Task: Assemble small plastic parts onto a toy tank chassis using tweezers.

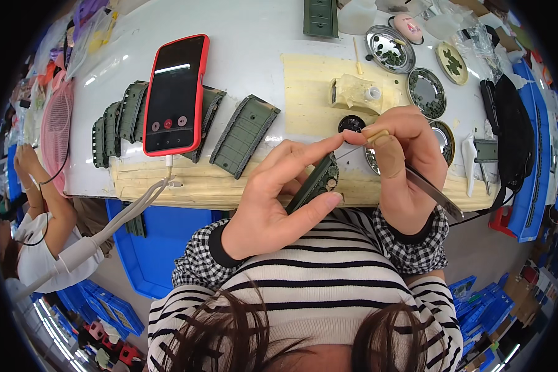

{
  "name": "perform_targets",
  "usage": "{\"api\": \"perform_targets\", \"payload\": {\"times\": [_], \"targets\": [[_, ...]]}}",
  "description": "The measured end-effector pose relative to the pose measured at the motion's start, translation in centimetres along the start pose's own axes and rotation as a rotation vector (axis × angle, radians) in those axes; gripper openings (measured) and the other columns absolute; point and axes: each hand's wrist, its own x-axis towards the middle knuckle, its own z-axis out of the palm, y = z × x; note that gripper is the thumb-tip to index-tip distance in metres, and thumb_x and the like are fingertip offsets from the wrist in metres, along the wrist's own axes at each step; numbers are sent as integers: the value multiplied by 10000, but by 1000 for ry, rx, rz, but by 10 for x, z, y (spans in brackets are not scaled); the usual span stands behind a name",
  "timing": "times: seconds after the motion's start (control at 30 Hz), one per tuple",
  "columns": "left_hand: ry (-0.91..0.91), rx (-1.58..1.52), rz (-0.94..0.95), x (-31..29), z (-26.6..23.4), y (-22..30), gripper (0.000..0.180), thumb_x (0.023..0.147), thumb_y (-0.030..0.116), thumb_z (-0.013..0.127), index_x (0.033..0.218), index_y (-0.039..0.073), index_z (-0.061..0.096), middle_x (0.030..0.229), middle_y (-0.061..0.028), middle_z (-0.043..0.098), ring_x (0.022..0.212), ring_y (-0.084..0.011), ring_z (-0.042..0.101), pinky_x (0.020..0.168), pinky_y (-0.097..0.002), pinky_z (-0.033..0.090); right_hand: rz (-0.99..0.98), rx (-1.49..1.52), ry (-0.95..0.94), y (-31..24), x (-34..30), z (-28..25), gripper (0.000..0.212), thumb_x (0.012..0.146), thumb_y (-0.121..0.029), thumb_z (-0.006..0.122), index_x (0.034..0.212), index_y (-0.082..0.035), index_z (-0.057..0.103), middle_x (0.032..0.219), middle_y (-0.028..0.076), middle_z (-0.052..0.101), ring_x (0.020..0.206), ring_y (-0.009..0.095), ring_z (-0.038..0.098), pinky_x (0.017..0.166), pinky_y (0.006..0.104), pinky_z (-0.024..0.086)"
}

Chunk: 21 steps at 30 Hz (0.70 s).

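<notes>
My left hand [279,201] grips a dark green moulded model piece [315,185] between thumb and fingers, tilted up near the table's front edge. Small round wheel-like parts line its side. In my right hand [409,155], fingertips with pale finger covers pinch a thin pointed tool [351,152], its tip at the upper end of the piece. A flat metal strip like a tweezers' end [437,197] sticks out below that palm; whether it belongs to the thin tool is hidden. Just beyond my fingertips stands a small round pot of black stuff [351,124].
A red-cased phone [175,93] leans on similar green pieces [245,136], its cable [133,214] running over the front edge. Round dishes of small green parts [426,93] and a taped block [363,94] stand beyond my right hand. Another person's arm [49,204] shows far left.
</notes>
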Motion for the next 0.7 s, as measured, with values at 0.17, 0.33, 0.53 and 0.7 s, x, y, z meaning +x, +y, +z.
{"api": "perform_targets", "payload": {"times": [0.17,0.33,0.53,0.7], "targets": [[-9,12,-8,0,0,1,581,824,104,673,1364,15,479,1117,-57,497,867,-101,412,678,-171,409,-5,-23,8,1,-1,0,104,928,-53,589,993,26,568,957,89,550,809,112,587,710,220,488],[-7,32,7,0,0,0,584,824,117,676,1365,15,479,1106,-54,493,864,-100,409,668,-170,400,-11,-25,0,0,0,-1,110,931,-52,584,1006,27,563,946,83,557,819,113,603,703,213,488],[-9,16,-25,-1,0,3,584,824,118,672,1368,23,481,1107,-49,480,851,-97,393,671,-173,391,0,14,236,5,6,-7,128,957,-82,553,1016,31,559,966,67,590,824,118,652,657,197,490],[10,-219,-43,-3,4,-7,620,897,141,598,1436,-16,335,1212,-97,490,992,-130,491,821,-237,457,-195,-549,337,19,22,-19,120,843,8,662,958,-5,633,916,58,583,616,91,532,503,217,429]]}}
